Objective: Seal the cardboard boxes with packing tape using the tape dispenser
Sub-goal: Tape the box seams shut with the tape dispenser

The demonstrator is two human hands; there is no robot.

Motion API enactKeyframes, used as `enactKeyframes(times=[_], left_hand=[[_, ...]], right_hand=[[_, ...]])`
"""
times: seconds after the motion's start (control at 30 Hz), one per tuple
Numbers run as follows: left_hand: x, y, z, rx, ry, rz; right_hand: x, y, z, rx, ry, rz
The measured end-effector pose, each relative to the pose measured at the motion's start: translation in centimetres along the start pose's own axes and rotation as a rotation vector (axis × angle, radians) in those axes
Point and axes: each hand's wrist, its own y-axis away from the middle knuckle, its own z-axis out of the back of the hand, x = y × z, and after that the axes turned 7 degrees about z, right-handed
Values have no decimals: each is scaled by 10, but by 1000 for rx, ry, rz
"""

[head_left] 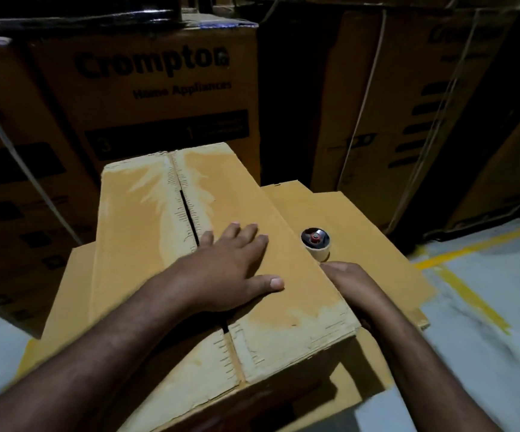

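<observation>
**A:** Where's the box that needs sealing?

**B:** The cardboard box (146, 213) sits in the middle, on a wider layer of flat cardboard (361, 219). Its top flaps meet at a seam (187, 210) that gapes as a dark slit. I see no tape across it.

**A:** And the dispenser?

**B:** The tape dispenser (315, 243) lies on that lower cardboard, just beside the box's right edge, red hub facing up.

**A:** Hands?

**B:** The left hand (227, 272) lies flat on the right flap, fingers straight and spread, fingertips at the seam. The right hand (350, 283) is low against the box's right wall, near the dispenser but apart from it. Its fingers are hidden, so I can't tell how they lie.

**A:** How will things handle?

**B:** The board looks stiff but scuffed pale, and I'd guess the flaps spring up, so press close to the seam. The dispenser seems light; I'd grasp it round the roll.

**A:** Around it?

**B:** Printed cartons (146, 88) are stacked behind, with grey floor (486, 307) to the right.
</observation>
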Motion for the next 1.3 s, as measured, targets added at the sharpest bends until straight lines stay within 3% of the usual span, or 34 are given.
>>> enactKeyframes(times=[0.1, 0.23, 0.4, 0.57, 0.73, 0.8, 0.87, 1.0, 1.1, 1.2, 1.3], left_hand=[[-20, -19, 4, 7, 16, -73], [-34, -43, 6, -5, 51, -105], [-32, -55, 0, -60, 128, -61], [-23, -56, -7, -130, 198, -58], [-24, -58, -8, -141, 256, -79], [-25, -57, -5, -153, 319, -75], [-25, -55, 1, -213, 473, 8], [-13, -57, 30, -413, 1057, 300], [9, -63, 58, -215, 1603, 402], [20, -55, 81, -109, 1886, 313], [28, -40, 96, -116, 1969, 222]], right_hand=[[-20, -24, 4, -98, 8, -18], [-54, -56, 8, -176, 264, 28], [-66, -71, 1, -124, 427, -31], [-72, -76, -12, 20, 255, -105], [-60, -84, -4, 23, -133, -148], [-44, -84, 10, 42, -147, -93], [-23, -78, 24, 39, -124, 3], [24, -47, 38, -85, 88, 323], [58, -15, 32, -181, 247, 627], [83, 16, 19, -207, 296, 815], [95, 34, -1, -80, 342, 826]])
